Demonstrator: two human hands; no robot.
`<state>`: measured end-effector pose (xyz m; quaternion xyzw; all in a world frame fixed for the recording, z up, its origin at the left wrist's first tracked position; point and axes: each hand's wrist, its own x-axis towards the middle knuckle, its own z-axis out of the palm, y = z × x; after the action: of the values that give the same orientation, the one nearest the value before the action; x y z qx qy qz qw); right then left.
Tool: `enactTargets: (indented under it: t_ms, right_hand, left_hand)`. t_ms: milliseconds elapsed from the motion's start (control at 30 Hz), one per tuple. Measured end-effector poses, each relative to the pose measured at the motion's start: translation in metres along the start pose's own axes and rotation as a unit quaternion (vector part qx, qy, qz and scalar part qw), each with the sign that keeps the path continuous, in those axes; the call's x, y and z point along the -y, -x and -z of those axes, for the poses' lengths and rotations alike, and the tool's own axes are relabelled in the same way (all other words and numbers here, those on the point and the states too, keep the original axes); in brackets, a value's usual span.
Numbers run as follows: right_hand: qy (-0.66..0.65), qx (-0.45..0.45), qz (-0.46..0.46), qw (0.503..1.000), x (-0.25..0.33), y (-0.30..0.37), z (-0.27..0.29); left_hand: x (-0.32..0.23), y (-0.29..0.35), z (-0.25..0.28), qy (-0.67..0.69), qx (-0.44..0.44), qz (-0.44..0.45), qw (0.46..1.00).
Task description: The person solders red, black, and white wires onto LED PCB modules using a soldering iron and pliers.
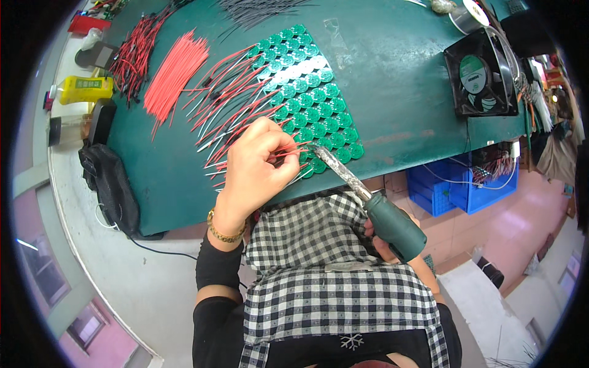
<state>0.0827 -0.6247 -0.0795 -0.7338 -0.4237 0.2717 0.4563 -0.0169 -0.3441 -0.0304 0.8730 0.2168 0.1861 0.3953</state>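
A panel of round green circuit boards (318,111) lies on the green work surface, with red, black and white wires (228,101) fanning out from its left side. Near the panel's front edge, my left hand (256,164) is closed in a pinch on red wires (288,149), their ends reaching the boards. My right hand (381,244) grips the dark green handle of a soldering iron (396,228). The iron's metal tip meets the board beside the wire ends. Much of my right hand is hidden behind the handle.
Bundles of red wires (175,76) and black wires (257,11) lie beyond and left. A black fan (481,73) stands right, near a solder spool (469,16). A yellow bottle (84,89) is far left. Blue crates (432,190) sit below the table's right edge.
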Motion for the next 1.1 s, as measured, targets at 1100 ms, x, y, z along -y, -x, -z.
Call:
enactTargets:
  t_ms: [1100]
  right_hand:
    - [-0.107,-0.016,-0.015,0.994,-0.008,0.003,-0.003]
  left_hand:
    - [0.001,-0.009,0.002,-0.041,0.043,-0.019,0.998]
